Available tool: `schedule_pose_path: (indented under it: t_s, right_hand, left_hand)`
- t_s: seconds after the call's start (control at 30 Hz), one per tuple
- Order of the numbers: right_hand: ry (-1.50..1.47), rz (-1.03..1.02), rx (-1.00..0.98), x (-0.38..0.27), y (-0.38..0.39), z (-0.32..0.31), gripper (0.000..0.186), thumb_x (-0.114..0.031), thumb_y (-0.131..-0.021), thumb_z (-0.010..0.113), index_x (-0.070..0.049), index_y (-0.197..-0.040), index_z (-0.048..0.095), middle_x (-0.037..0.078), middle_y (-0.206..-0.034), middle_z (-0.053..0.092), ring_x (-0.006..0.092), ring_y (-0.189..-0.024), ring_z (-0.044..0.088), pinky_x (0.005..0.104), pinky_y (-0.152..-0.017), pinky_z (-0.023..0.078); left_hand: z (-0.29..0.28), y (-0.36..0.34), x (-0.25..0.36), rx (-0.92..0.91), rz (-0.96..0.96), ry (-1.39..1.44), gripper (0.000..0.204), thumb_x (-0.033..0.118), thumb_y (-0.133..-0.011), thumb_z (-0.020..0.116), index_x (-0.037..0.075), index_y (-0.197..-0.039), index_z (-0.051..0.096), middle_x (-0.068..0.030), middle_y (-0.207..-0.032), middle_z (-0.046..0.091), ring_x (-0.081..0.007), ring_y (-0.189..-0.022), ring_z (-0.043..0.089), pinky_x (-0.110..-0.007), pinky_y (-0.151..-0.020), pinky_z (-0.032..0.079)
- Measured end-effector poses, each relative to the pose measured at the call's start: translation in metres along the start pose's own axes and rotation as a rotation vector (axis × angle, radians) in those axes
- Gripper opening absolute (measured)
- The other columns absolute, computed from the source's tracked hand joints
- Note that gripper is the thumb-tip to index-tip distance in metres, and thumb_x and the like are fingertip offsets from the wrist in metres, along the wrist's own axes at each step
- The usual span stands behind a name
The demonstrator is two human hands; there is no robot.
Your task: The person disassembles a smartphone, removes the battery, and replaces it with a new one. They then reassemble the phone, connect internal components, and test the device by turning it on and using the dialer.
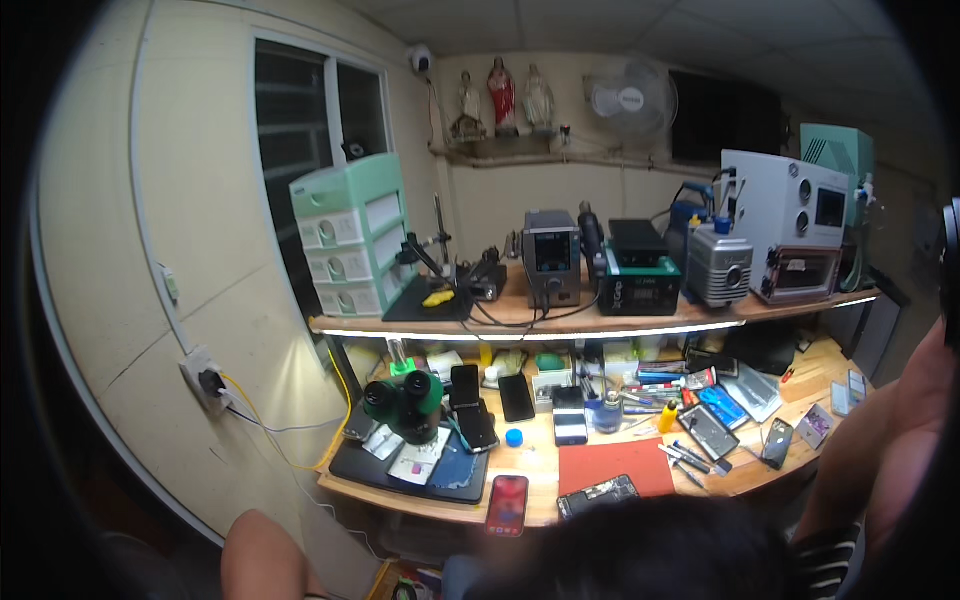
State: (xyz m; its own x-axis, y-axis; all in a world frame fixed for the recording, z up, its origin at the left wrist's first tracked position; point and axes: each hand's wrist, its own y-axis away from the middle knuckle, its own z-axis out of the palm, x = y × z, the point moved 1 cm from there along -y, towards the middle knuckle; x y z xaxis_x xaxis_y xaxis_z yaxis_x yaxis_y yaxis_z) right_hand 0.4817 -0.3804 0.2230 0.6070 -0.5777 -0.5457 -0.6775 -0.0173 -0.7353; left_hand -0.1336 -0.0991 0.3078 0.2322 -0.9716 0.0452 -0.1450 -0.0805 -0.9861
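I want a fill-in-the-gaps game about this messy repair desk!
1. The microscope on the dark mat is ____ in colour.
2. The phone at the front edge of the workbench has a ____ screen.
3. The drawer cabinet stands at the ____ end of the upper shelf.
4. The fan hangs on the ____.

Missing words: green; red; left; wall

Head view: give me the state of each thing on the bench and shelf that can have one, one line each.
Red phone: screen lit, lying flat at the bench's front edge.
Opened phone: back off, insides exposed, beside the red mat.
Black phone: screen dark, lying flat.
Green microscope: standing upright on the dark mat.
Shelf strip light: on.
Wall fan: running or still, cannot tell.
Drawer cabinet: drawers shut.
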Motion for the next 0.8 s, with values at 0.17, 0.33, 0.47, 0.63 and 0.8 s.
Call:
schedule_pose_path:
  t_s: [0.17, 0.33, 0.47, 0.63, 0.8]
  right_hand:
    - [-0.002, 0.027, 0.121, 0.051, 0.016, -0.021, 0.066, -0.025, -0.092, 0.068, 0.007, -0.146, 0.048, 0.026, -0.142, 0.058, 0.0346, -0.134, 0.055, 0.0440, -0.112, 0.042]
    - [0.056, 0.032, 0.174, 0.082, 0.004, -0.056, 0.064, -0.022, -0.092, 0.067, 0.007, -0.146, 0.048, 0.026, -0.143, 0.057, 0.0345, -0.135, 0.055, 0.0443, -0.113, 0.041]
    - [0.039, 0.049, 0.215, 0.100, 0.001, -0.074, 0.063, -0.020, -0.092, 0.066, 0.007, -0.146, 0.048, 0.025, -0.143, 0.057, 0.0344, -0.136, 0.054, 0.0446, -0.114, 0.041]
    - [0.000, 0.016, 0.178, 0.122, -0.009, -0.068, 0.061, -0.017, -0.093, 0.065, 0.007, -0.146, 0.048, 0.025, -0.144, 0.057, 0.0342, -0.136, 0.054, 0.0450, -0.115, 0.040]
    - [-0.116, -0.010, 0.170, 0.130, -0.001, -0.062, 0.060, -0.014, -0.093, 0.064, 0.006, -0.147, 0.048, 0.024, -0.144, 0.057, 0.0340, -0.137, 0.053, 0.0454, -0.116, 0.039]
  left_hand:
    - [-0.001, 0.045, 0.009, -0.062, -0.029, -0.092, 0.053, 0.032, -0.099, 0.061, 0.005, -0.141, 0.045, -0.0152, -0.127, 0.052, -0.0247, -0.112, 0.048, -0.040, -0.094, 0.040]
    - [0.029, 0.048, -0.021, -0.199, -0.075, -0.144, 0.051, 0.031, -0.099, 0.061, 0.004, -0.140, 0.046, -0.0159, -0.124, 0.055, -0.0254, -0.110, 0.051, -0.040, -0.094, 0.042]
    - [0.043, 0.054, -0.027, -0.215, -0.059, -0.168, 0.049, 0.030, -0.100, 0.060, 0.003, -0.139, 0.047, -0.0165, -0.122, 0.057, -0.0259, -0.109, 0.054, -0.039, -0.094, 0.044]
    - [0.045, 0.071, -0.022, -0.218, -0.067, -0.164, 0.047, 0.029, -0.101, 0.060, 0.002, -0.137, 0.048, -0.0173, -0.119, 0.059, -0.0266, -0.107, 0.057, -0.039, -0.094, 0.046]
    - [0.036, 0.066, -0.001, -0.157, 0.030, -0.149, 0.045, 0.028, -0.101, 0.060, 0.001, -0.136, 0.048, -0.0181, -0.117, 0.062, -0.0273, -0.106, 0.060, -0.039, -0.094, 0.048]
